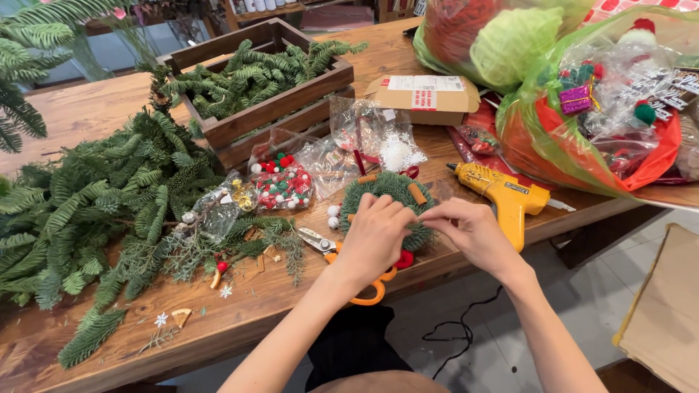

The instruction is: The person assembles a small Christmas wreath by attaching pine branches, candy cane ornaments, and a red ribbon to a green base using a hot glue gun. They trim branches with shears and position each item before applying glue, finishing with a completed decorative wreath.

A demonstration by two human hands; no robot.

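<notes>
Your left hand [375, 236] and right hand [470, 231], fingertips pinched together on the small green wreath [386, 191], beside the yellow glue gun [502, 193].

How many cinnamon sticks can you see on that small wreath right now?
2: one cinnamon stick on the small wreath at its upper right, another at upper left. The hands may hide more.

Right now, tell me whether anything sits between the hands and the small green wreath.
Nothing visible does. The left hand and right hand already rest on the small green wreath; orange-handled scissors lie beneath the left wrist.
</notes>
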